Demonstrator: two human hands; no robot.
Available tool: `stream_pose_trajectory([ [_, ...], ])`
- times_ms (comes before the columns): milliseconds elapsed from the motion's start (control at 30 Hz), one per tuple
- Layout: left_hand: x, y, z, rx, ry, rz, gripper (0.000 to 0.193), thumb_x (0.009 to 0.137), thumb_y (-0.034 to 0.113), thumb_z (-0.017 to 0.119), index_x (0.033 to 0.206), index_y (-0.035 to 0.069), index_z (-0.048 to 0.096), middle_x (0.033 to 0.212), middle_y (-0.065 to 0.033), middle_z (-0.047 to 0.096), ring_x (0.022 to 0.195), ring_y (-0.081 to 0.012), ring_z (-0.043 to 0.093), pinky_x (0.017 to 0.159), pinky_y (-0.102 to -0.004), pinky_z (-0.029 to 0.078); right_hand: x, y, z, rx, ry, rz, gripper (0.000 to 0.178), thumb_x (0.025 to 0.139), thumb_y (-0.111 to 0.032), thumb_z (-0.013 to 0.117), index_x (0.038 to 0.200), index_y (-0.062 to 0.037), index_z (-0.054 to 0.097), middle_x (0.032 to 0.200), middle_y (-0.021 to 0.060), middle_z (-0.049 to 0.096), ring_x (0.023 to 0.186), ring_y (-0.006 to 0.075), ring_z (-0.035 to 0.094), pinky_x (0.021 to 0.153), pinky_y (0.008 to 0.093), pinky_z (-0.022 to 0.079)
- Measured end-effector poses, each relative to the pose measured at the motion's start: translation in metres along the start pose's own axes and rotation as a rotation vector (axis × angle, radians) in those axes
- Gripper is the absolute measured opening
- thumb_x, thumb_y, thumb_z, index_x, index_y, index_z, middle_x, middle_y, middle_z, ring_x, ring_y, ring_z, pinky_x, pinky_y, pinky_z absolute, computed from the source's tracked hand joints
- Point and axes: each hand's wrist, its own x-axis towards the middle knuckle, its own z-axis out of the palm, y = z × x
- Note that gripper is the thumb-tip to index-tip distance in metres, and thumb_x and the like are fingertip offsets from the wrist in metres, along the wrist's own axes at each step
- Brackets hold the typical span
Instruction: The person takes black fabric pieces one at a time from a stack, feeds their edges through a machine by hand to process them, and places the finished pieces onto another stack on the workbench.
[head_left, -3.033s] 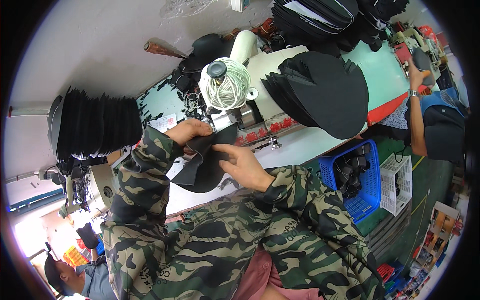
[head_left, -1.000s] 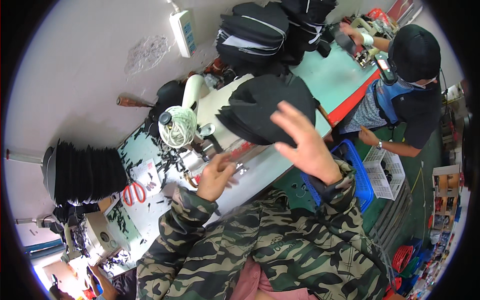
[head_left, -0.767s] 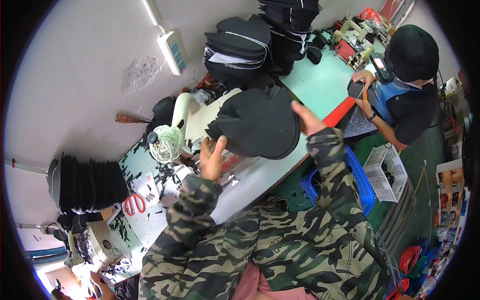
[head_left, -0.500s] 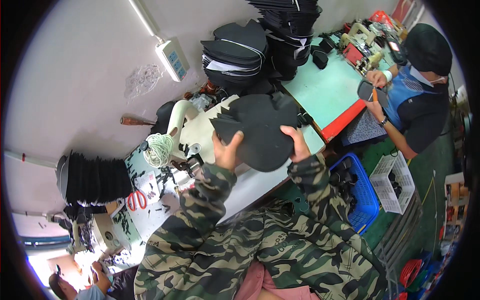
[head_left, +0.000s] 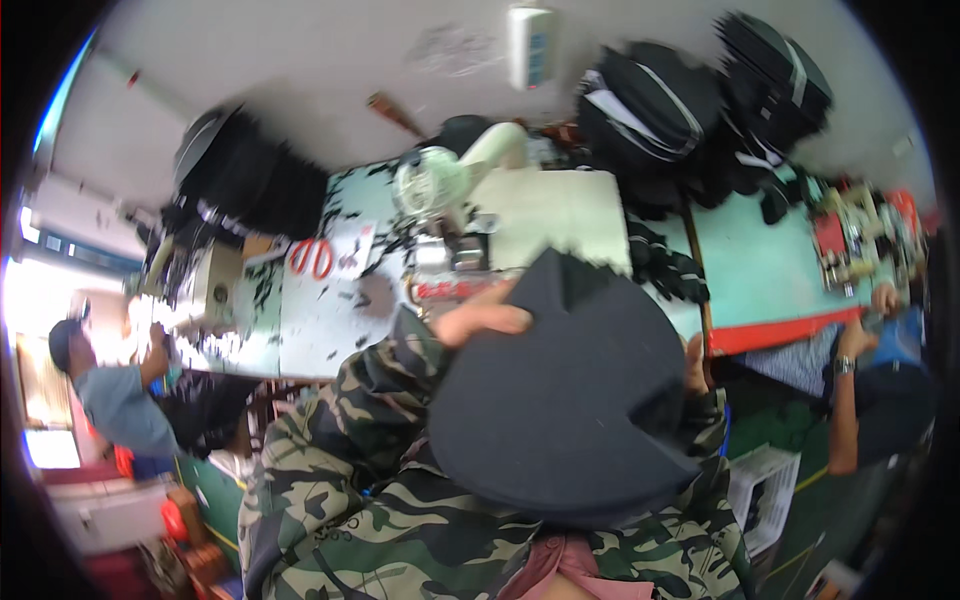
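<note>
Close in front of my chest is a stack of black, rounded fabric pieces (head_left: 560,400), with a pointed tip at the top and a V-shaped notch at the lower right. My left hand (head_left: 485,315) grips its upper left edge, thumb lying on the top face and fingers hidden underneath. At the right edge my right hand (head_left: 695,362) shows only partly, closed along the stack's side. Just beyond the stack stands a cream sewing machine (head_left: 495,150) with a wound bundle of pale cord (head_left: 430,183) at its head.
Red-handled scissors (head_left: 311,258) lie on the worktable (head_left: 310,330) among black scraps. Tied black stacks (head_left: 650,110) stand at the back right, and another black stack (head_left: 250,165) at the left. A white crate (head_left: 765,490) sits low right. Co-workers sit at the left (head_left: 125,400) and right (head_left: 885,400).
The view has swung right across the scene's contents, now showing more of the left side. The black stack has come nearer to my chest and turned, its notch now at the lower right.
</note>
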Motion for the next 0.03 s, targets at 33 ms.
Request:
stream_pose_trajectory([
  [33,0.0021,-0.0108,-0.0040,0.245,-0.006,0.038,0.095,0.080,0.044,0.066,0.151,-0.001,0.021,0.153,-0.0207,0.030,0.145,-0.0262,0.020,0.117,-0.0330,0.014,0.0178,-0.0035,0.0030,-0.013,-0.050,0.031,0.114,0.079,-0.085,0.039,0.147,0.0056,0.026,0.142,0.0205,0.044,0.132,0.0319,0.043,0.110,0.0461,0.035],
])
